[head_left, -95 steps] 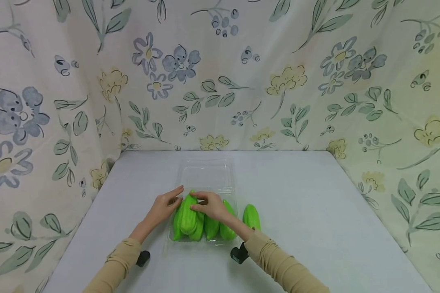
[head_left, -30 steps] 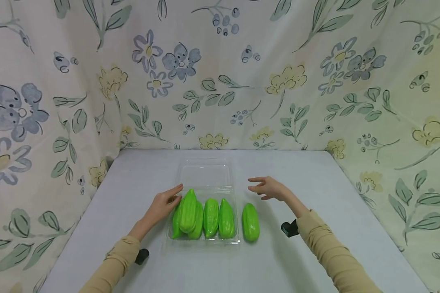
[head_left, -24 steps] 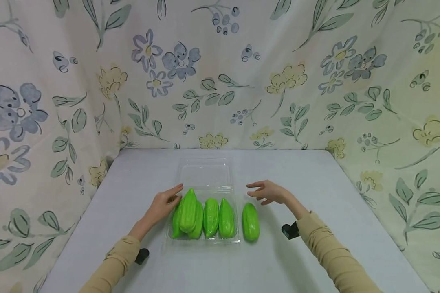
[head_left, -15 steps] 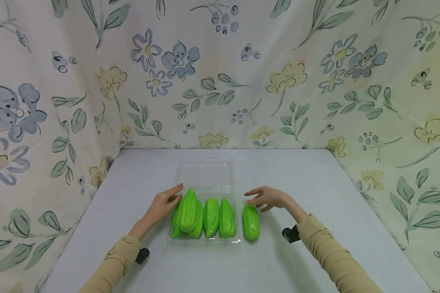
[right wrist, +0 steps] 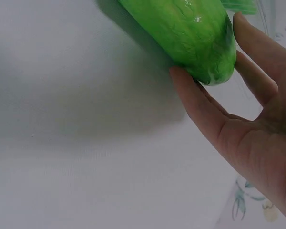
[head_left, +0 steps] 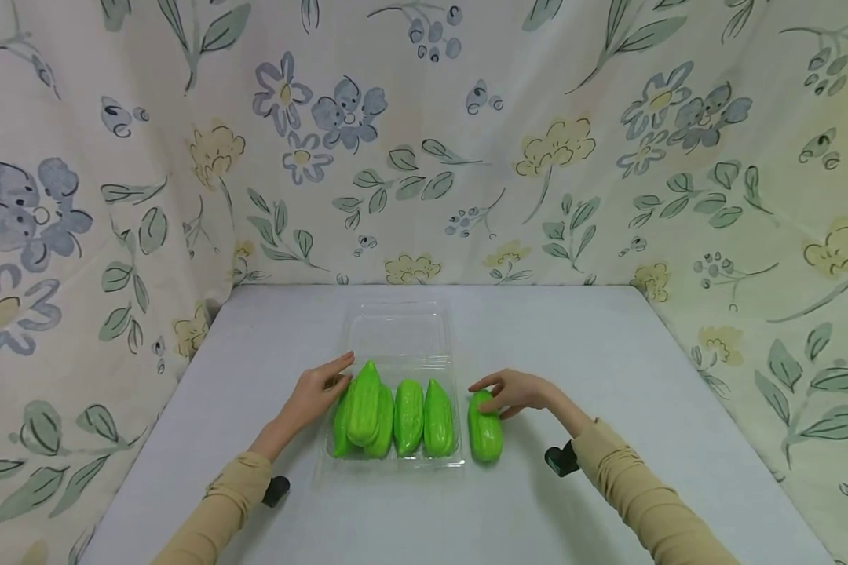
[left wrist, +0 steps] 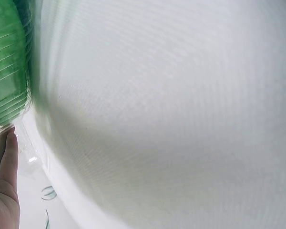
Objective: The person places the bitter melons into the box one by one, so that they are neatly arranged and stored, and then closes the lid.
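Note:
In the head view, my right hand [head_left: 519,392] is over the far end of a lone green ribbed gourd [head_left: 486,438] lying on the table. The right wrist view has its thumb and fingers spread on either side of that gourd's end [right wrist: 200,43], fingertips right at its skin. My left hand [head_left: 314,396] rests with extended fingers against the left side of a clear plastic clamshell box [head_left: 424,463]. Several similar gourds [head_left: 408,420] lie in the box, one [head_left: 363,412] on top of others at the left. In the left wrist view, fingertips [left wrist: 9,143] meet the box's ribbed wall.
The box's clear lid [head_left: 398,333] lies folded back behind it. A white table [head_left: 593,337] carries everything, with a floral curtain [head_left: 424,141] hanging behind and at both sides. Black wrist cameras [head_left: 561,459] sit under both forearms.
My right hand left the gourds in the box, swung right, then came down over the lone gourd's far end. The left hand stays at the box's side.

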### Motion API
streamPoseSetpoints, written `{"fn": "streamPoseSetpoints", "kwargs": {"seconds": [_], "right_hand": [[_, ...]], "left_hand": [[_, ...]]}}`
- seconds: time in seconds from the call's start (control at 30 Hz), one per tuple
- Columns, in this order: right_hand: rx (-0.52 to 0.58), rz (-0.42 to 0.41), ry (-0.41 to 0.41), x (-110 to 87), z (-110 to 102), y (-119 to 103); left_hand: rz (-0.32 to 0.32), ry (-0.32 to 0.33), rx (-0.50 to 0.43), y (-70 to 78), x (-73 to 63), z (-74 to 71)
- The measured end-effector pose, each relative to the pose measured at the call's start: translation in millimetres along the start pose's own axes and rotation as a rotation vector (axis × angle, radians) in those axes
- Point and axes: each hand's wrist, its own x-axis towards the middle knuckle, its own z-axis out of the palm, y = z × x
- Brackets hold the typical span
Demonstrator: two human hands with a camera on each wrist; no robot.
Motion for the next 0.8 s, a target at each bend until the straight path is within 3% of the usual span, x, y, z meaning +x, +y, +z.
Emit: {"fn": "streamPoseSetpoints", "kwargs": {"seconds": [0.23, 0.8], "right_hand": [[-0.006, -0.028, 0.024, 0.9, 2, 3], [-0.007, -0.009, 0.052, 9.8, 2, 13]], "left_hand": [[0.006, 0.003, -0.006, 0.6, 0.6, 0.2], [0.031, 0.025, 0.007, 0.1, 1.5, 1.2]]}}
